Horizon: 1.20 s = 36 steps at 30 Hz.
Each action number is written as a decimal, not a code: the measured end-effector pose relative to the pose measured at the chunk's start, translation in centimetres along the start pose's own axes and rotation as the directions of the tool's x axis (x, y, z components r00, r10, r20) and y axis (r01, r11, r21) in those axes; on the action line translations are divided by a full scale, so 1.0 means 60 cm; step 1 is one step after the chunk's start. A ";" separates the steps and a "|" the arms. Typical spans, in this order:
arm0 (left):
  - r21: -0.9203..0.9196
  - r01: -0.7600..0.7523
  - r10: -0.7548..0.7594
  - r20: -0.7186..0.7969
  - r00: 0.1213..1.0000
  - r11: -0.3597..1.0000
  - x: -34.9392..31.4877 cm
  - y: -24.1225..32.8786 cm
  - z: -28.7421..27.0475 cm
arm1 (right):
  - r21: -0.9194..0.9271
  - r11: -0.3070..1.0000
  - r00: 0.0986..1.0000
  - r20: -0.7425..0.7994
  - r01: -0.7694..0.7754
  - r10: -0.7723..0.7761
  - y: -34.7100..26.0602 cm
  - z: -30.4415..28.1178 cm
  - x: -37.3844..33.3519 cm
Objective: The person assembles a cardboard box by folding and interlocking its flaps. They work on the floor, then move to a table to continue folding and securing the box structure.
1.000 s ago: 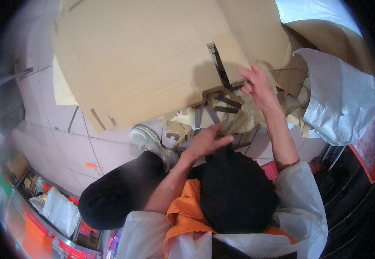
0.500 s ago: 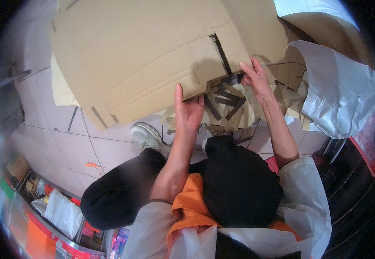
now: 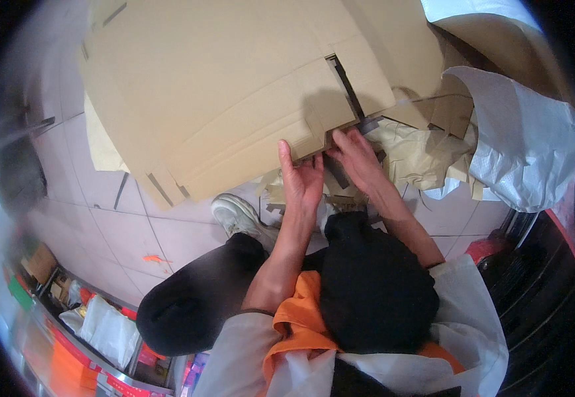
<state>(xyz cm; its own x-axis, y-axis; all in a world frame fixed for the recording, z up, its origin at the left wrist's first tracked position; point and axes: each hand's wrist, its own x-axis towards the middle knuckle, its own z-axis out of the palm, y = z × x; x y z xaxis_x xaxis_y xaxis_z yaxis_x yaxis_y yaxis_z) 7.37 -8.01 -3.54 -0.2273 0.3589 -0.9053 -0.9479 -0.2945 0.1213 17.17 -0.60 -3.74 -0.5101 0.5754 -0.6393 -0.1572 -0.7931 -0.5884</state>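
Note:
A large flattened cardboard sheet [image 3: 221, 86] spreads across the upper middle, with a dark slot cut in from its near right edge. My left hand [image 3: 303, 184] grips its near edge, thumb on top and fingers underneath. Just right of it, my right hand [image 3: 358, 161] has its fingers bent in against the same edge, close to the slot's lower end; its fingertips are partly hidden. Beneath the hands lie narrow cardboard strips [image 3: 336, 173], mostly covered by the hands and the sheet.
Crumpled brown paper [image 3: 420, 155] lies right of my hands, beside a white woven sheet [image 3: 526, 139]. My shoe [image 3: 238, 215] stands on the tiled floor [image 3: 119, 235]. A dark ribbed crate [image 3: 539, 284] is at right. Shelving with bagged goods [image 3: 109, 331] runs along the lower left.
My right hand has come down and left from the sheet's right corner to the near edge beside my left hand. The sheet now covers more of the strips.

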 end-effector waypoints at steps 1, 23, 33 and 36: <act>0.033 -0.012 0.011 0.006 1.000 0.999 0.000 0.001 0.003 | 0.148 0.987 0.995 0.076 0.057 -0.069 0.005 0.002 0.015; -0.182 0.170 -0.215 -0.261 0.941 0.968 -0.036 0.045 0.022 | -0.188 0.981 0.980 -0.200 -0.039 0.001 -0.010 0.021 -0.030; 0.113 0.061 -0.048 -0.118 0.992 0.992 -0.054 0.015 0.037 | -0.346 0.938 0.985 -0.168 -0.025 -0.035 -0.027 0.039 -0.020; 0.091 0.081 -0.069 -0.127 0.989 0.993 -0.045 0.016 0.031 | -0.326 0.939 0.988 -0.135 -0.112 0.071 -0.046 0.043 -0.011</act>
<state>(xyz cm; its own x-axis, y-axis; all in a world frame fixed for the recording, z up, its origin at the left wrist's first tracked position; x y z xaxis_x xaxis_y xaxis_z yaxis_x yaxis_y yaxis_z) 6.67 -7.61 -0.24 -0.1308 0.2629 -0.9559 -0.9796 -0.1823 0.0839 15.76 0.70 -0.45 -0.4013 0.5389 -0.7406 0.1853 -0.7441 -0.6419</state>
